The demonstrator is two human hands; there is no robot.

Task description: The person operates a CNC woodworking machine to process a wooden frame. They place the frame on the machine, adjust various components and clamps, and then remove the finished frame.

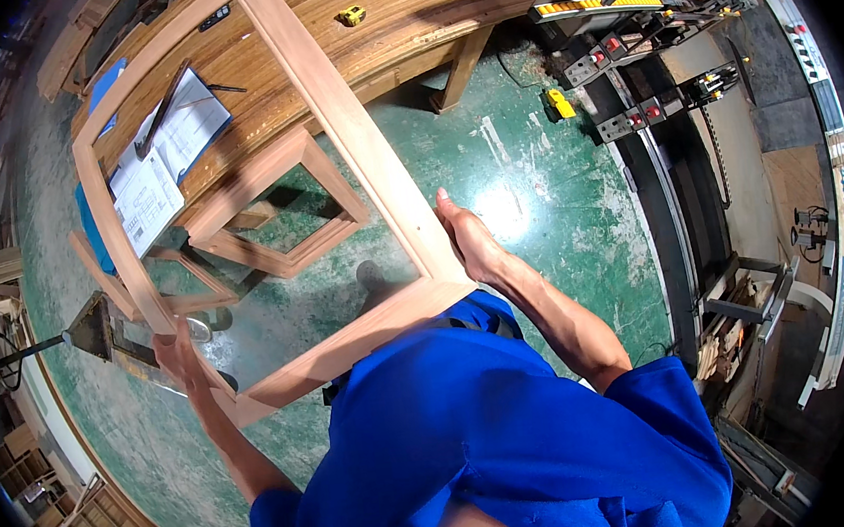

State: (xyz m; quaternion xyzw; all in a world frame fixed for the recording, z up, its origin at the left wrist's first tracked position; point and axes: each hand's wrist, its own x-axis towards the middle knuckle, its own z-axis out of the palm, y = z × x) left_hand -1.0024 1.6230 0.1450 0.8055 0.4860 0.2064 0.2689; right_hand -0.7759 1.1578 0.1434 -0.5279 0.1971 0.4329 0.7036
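Observation:
A large rectangular wooden frame (368, 168) of pale reddish wood, with an open middle, slants away from my body. Its near rail is close against my blue shirt, and its far end reaches over a wooden workbench (409, 4). My left hand (179, 355) is closed on the left side piece near the bottom corner. At the opposite side, my right hand (472, 241) holds the outer edge just above the near right corner; its thumb side shows, and some of its fingers are hidden. Through the opening, a smaller wooden frame (286, 255) shows beside the bench.
Printed sheets (147, 197) and a dark tool lie on the bench, along with a yellow tape measure (352, 16). Another yellow object (559, 104) is on the green floor (519, 170). A long machine with metal rails (663, 202) runs along the right. Offcuts (734, 327) are stacked lower right.

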